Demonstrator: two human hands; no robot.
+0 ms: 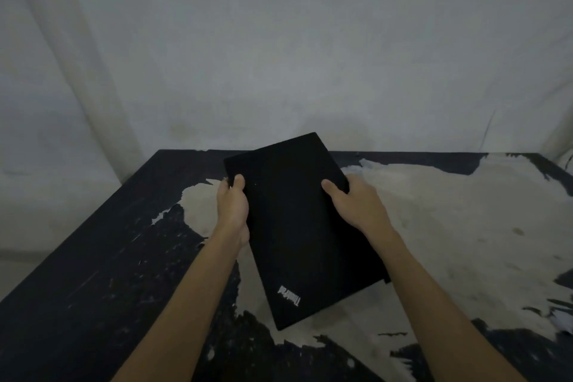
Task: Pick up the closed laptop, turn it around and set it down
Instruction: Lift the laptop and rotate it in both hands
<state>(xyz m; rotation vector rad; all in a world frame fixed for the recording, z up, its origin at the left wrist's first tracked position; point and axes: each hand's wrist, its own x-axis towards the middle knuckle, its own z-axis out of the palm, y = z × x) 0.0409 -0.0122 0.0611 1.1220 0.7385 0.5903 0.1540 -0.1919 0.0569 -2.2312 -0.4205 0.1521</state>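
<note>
Black closed laptop (pixel 297 226) gripped by left hand (pixel 233 211) and right hand (pixel 356 205), angled over desk (pixel 93 273) far edge.

fingers of both hands: hidden under laptop (pixel 297 226) | logo: blurred

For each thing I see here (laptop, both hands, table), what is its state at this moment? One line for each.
laptop: closed, lid up, held at a slant, long side running away from the person, logo at the near end.
left hand: grips the laptop's left edge, thumb on the lid.
right hand: grips the right edge, thumb on the lid.
table: dark top, coating peeled off in large pale patches.
</note>
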